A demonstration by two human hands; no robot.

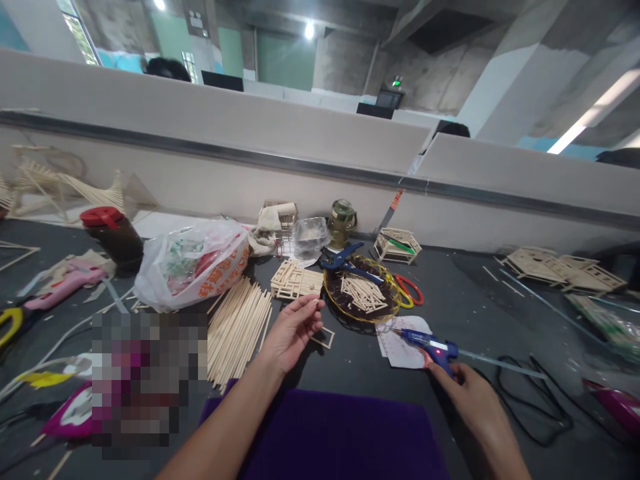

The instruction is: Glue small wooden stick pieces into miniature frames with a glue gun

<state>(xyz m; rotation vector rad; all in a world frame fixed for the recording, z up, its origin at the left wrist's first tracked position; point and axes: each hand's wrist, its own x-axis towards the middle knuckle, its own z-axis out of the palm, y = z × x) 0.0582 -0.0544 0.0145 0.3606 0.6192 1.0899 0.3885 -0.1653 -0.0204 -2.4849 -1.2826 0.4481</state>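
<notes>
My right hand (pixel 467 397) is closed round the handle of a blue hot glue gun (pixel 431 345). The gun's nozzle points left over a white sheet of paper (pixel 400 357), and a clear glue stick (pixel 500 363) sticks out of its back. Over the middle of the table, my left hand (pixel 295 330) has its fingertips pinched together. Something tiny and pale may be between them, but I cannot make it out. A small wooden stick frame (pixel 325 339) lies just right of that hand. Behind the fingers stands a model of wooden sticks (pixel 295 281).
Long wooden sticks (pixel 240 330) lie left of my left hand. A yellow-rimmed basket (pixel 330 307) holds short sticks and blue-handled pliers (pixel 343 257). Red-handled scissors (pixel 410 290) lie beside it. Further left are a plastic bag (pixel 195 267) and a bottle (pixel 115 240). A black cable (pixel 540 400) loops at right.
</notes>
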